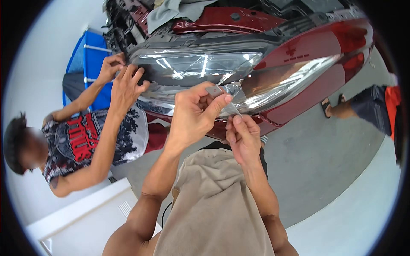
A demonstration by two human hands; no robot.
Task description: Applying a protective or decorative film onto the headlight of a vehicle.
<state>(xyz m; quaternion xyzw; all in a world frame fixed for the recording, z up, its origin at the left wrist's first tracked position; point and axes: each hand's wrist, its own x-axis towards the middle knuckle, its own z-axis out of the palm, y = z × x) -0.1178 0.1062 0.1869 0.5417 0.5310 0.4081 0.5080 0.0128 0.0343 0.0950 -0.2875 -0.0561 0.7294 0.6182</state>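
Grey, a small flat piece [215, 91] sits clamped in our left hand [192, 116] before the clear headlight [286, 85] in our head view; our right hand [244, 138], beside it, pinches a thin clear strip [233, 109]. Left of us are a co-worker's hands [126, 87].
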